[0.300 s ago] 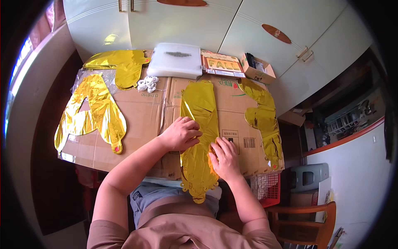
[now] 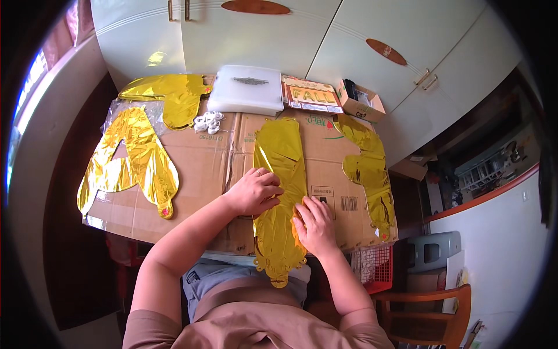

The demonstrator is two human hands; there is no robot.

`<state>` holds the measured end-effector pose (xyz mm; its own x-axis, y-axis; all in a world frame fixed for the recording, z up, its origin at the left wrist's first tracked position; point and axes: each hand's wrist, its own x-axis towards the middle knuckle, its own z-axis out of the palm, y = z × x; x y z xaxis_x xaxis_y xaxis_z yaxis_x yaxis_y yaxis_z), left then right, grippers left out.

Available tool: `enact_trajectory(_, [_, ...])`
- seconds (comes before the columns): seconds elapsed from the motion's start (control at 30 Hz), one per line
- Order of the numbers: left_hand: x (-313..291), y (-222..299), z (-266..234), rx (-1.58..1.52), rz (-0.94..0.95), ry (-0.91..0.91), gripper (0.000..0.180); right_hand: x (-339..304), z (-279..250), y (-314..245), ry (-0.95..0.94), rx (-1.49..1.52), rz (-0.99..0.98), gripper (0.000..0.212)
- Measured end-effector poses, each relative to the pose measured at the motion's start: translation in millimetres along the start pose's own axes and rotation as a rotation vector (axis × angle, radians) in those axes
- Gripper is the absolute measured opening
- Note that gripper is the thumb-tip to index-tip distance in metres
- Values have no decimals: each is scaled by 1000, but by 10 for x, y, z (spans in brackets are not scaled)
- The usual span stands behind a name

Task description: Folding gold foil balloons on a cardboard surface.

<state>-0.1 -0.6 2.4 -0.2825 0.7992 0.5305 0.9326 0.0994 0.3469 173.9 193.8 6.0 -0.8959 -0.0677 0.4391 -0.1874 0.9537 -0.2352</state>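
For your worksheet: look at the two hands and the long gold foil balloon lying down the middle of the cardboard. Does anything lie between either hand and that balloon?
Nothing visible does. The left hand rests directly on the gold foil balloon at its left edge, and the right hand presses flat on its lower right part. The other balloons lie apart, off to both sides.

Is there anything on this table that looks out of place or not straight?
Only small things. The gold foil balloon under the left hand and right hand hangs over the near edge of the cardboard sheet. The small cardboard box sits askew at the far corner.
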Motion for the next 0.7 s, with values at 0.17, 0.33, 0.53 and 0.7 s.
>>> enact_trajectory(0.17, [-6, 10, -1, 6, -20, -11, 22, -23, 41, 35, 13, 2, -11, 34])
enact_trajectory(0.33, [-11, 2, 5, 7, -6, 5, 22, -14, 18, 14, 9, -4, -12, 33])
enact_trajectory(0.53, [-5, 15, -17, -3, -10, -16, 24, 2, -18, -9, 5, 10, -5, 32])
enact_trajectory(0.7, [4, 17, -31, -7, -27, -29, 25, 121, -80, 75, 46, 171, 61, 30])
